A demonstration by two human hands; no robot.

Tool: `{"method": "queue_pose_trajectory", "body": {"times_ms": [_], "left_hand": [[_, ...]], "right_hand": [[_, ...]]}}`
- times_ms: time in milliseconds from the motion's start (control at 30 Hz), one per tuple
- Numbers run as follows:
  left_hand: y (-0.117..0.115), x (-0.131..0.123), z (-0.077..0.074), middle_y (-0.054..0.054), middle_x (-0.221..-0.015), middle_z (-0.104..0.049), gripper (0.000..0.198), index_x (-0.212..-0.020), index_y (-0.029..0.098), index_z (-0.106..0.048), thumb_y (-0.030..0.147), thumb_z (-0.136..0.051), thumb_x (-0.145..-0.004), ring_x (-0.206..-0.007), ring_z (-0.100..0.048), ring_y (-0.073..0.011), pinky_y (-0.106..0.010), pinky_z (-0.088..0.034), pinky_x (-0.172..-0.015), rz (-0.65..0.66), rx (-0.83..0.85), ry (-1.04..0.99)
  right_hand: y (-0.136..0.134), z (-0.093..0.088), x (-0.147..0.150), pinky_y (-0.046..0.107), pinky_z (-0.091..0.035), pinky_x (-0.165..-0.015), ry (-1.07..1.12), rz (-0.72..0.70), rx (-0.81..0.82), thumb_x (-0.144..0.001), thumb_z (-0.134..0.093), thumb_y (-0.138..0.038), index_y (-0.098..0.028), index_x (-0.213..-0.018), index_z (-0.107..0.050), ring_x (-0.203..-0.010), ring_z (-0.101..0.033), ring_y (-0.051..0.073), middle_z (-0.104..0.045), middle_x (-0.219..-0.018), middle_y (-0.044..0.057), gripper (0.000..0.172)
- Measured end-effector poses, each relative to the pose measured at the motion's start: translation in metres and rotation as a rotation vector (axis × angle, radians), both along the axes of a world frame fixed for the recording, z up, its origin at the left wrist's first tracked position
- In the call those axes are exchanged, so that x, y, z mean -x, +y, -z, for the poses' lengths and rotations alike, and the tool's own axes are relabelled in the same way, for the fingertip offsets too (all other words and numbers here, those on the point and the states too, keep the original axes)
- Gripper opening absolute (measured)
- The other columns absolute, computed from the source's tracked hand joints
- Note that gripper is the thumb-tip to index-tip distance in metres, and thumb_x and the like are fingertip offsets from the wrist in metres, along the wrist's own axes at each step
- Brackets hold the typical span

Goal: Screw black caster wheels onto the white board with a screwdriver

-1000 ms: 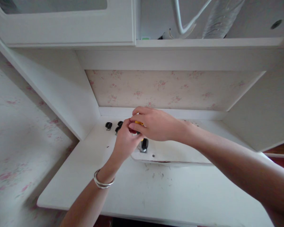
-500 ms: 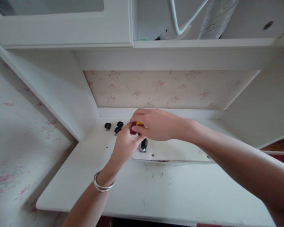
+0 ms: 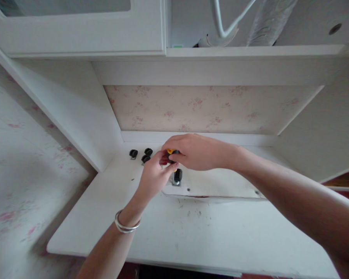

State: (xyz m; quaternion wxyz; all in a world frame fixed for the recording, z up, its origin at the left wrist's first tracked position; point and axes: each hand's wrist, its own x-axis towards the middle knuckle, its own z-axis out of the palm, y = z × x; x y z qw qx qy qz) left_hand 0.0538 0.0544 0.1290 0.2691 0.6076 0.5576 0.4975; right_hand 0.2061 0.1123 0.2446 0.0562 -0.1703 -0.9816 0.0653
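My right hand [image 3: 196, 152] is wrapped from above around a short black-and-yellow screwdriver [image 3: 172, 154], whose handle stands roughly upright. Close against it, my left hand [image 3: 155, 170] has thumb and fingers pinched around the tool's lower end; the tip and whatever it meets are hidden. Just below the fingers, a black caster wheel [image 3: 178, 175] with a metal plate sits on the left end of a white board [image 3: 221, 182]. Several loose black casters [image 3: 145, 159] lie to the left of my left hand.
The white board rests on a white desktop [image 3: 221, 232] with dark scuffs. Side panels and a floral-papered back [image 3: 209, 108] surround it. Overhead is a shelf [image 3: 250, 51] with a clear plastic bottle [image 3: 272, 21], beside a white cabinet door [image 3: 84, 37].
My right fingers have shifted on the screwdriver, so more of its black handle shows. The left hand stays almost in place, and the view has moved slightly.
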Motion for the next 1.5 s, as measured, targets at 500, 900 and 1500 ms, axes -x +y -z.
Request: {"method": "queue_pose_trajectory", "body": {"times_ms": [500,900,1500], "left_hand": [[0.004,0.006,0.002,-0.002,-0.088,-0.071,0.024,-0.093,0.019,-0.06,0.035,-0.071,-0.079,-0.083,-0.068,-0.0185,-0.028,-0.051,-0.073,0.146,0.047,-0.071],[0.006,0.011,0.005,0.0,-0.079,-0.07,0.022,-0.081,0.018,-0.065,0.038,-0.073,-0.079,-0.077,-0.065,-0.017,-0.027,-0.048,-0.071,0.116,0.035,0.043],[0.008,0.016,0.007,-0.003,-0.087,-0.072,0.022,-0.092,0.018,-0.066,0.037,-0.068,-0.082,-0.084,-0.067,-0.0189,-0.029,-0.051,-0.075,0.229,0.045,-0.018]], "right_hand": [[0.001,-0.002,-0.001,0.027,-0.039,-0.067,-0.021,0.041,0.098,-0.091,-0.048,-0.024,-0.024,-0.099,-0.069,-0.083,-0.061,0.016,-0.071,-0.095,0.002,0.022],[0.002,0.005,0.0,0.028,-0.038,-0.067,0.029,0.044,0.09,-0.096,-0.044,-0.033,-0.023,-0.106,-0.064,-0.087,-0.061,0.017,-0.071,-0.102,0.004,0.024],[0.0,0.021,0.002,0.028,-0.035,-0.06,0.117,0.266,0.077,-0.093,-0.051,-0.047,-0.025,-0.099,-0.064,-0.073,-0.059,0.016,-0.07,-0.086,0.001,0.026]]}}
